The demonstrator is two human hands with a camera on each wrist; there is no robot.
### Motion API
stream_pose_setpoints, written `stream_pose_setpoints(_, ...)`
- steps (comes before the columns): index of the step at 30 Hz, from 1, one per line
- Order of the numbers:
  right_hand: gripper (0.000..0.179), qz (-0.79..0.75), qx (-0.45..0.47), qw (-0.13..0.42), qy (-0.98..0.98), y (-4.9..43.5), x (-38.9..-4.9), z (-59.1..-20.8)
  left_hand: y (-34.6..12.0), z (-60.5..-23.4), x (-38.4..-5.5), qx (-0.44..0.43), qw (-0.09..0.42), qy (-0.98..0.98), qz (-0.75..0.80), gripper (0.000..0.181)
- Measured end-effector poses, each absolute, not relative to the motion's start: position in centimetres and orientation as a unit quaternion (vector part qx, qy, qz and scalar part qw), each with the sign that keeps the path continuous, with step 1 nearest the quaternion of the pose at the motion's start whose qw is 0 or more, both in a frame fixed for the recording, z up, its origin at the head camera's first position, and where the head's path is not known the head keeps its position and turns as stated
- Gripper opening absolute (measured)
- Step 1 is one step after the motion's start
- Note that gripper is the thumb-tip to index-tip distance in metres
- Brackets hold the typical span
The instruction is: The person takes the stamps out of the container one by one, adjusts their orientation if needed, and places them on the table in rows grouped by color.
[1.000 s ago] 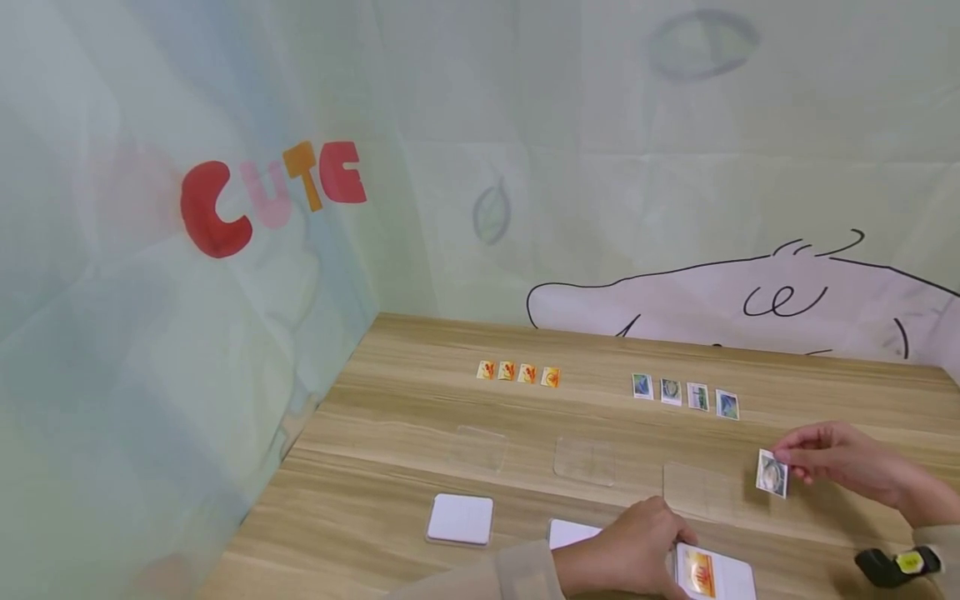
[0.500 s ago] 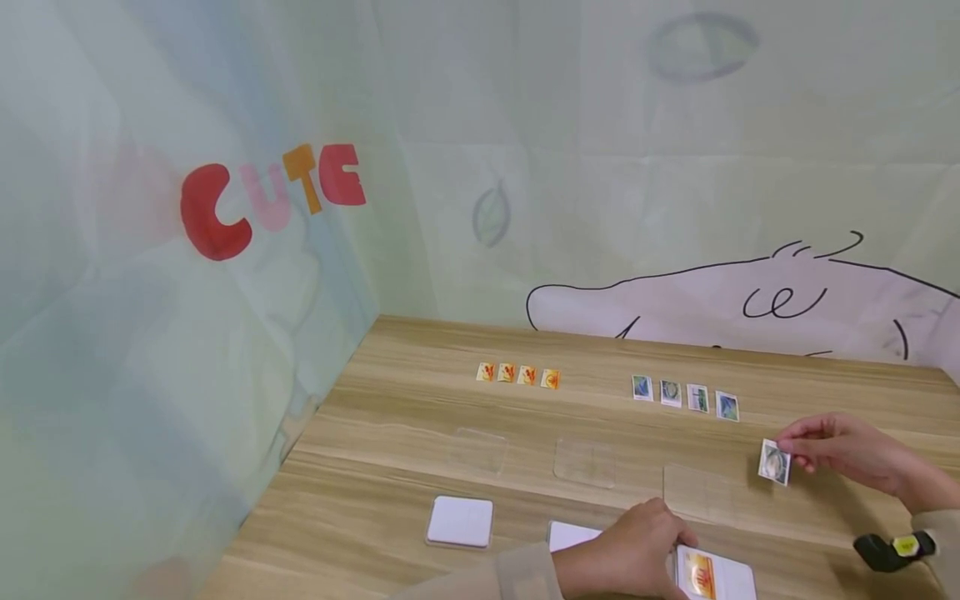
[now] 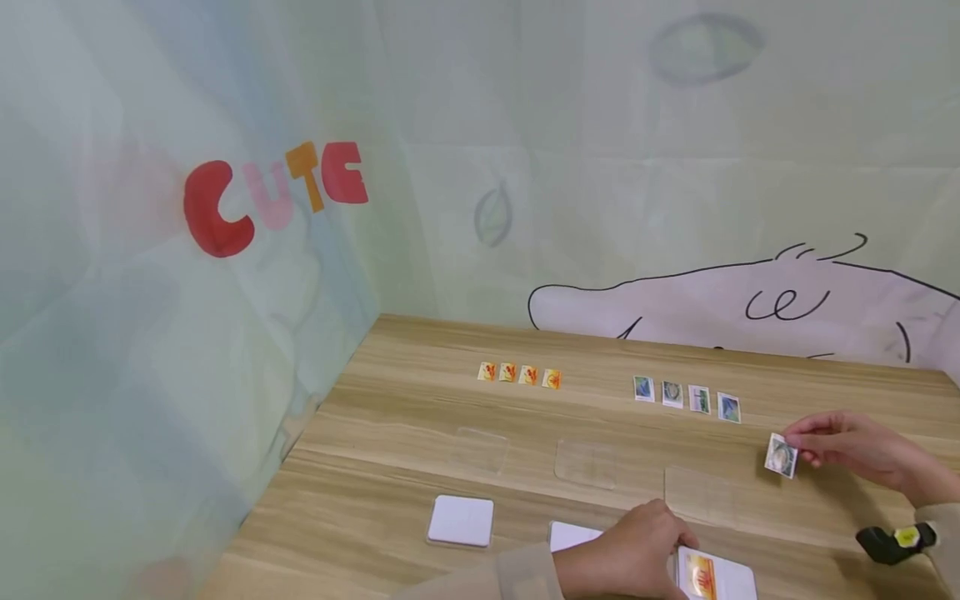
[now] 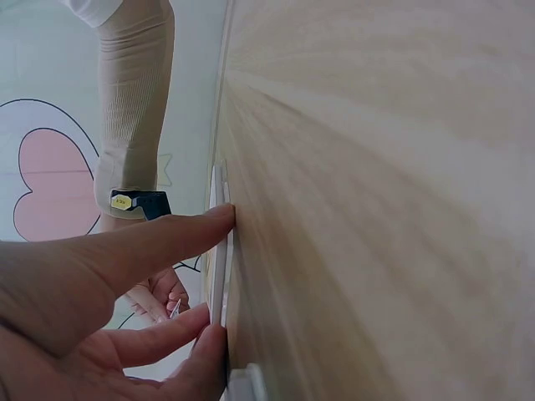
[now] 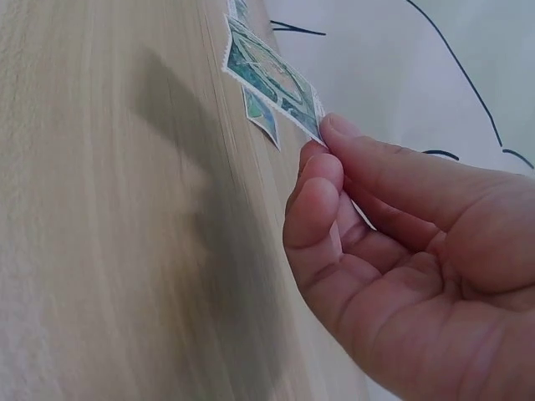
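My right hand (image 3: 858, 454) pinches a postage stamp (image 5: 272, 75) by one edge, between thumb and fingertips. It has perforated edges and a green-and-grey picture, and is held above the table with its shadow below. At the front, the thumb and fingers of my left hand (image 3: 630, 546) hold opposite edges of a thin white card stack (image 3: 733, 577). An orange stamp (image 3: 701, 575) lies on its left part. In the left wrist view the stack's edge (image 4: 220, 251) shows upright between thumb and fingers.
Several orange stamps (image 3: 528, 375) lie in a row at the back, with several blue-green stamps (image 3: 699, 399) to their right. Clear plastic squares (image 3: 585, 463) lie mid-table. A white card stack (image 3: 461, 521) is at front left; another (image 3: 572, 534) is partly behind my left hand.
My right hand has moved slightly back and to the right with the stamp, whose tilt has changed a little. The left hand stays at the white card stack.
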State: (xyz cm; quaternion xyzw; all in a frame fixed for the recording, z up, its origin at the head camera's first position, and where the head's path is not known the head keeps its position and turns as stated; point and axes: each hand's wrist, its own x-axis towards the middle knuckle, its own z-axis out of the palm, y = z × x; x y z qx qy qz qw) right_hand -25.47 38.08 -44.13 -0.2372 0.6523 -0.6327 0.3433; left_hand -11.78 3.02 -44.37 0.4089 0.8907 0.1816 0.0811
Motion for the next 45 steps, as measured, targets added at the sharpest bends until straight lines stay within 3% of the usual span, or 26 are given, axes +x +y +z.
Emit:
stream_pose_setpoints(11,0.032,-0.625,-0.199,0.366,0.66,38.3,-25.9,-43.7,3.1,-44.2,-11.8,0.4,0.09,0.895,0.178,0.049)
stream_pose_setpoints(45,0.029,-0.624,-0.175,0.33,0.687,39.0,-28.1,-43.6,3.1,-44.3,-11.9,0.406,0.095,0.888,0.193,0.046)
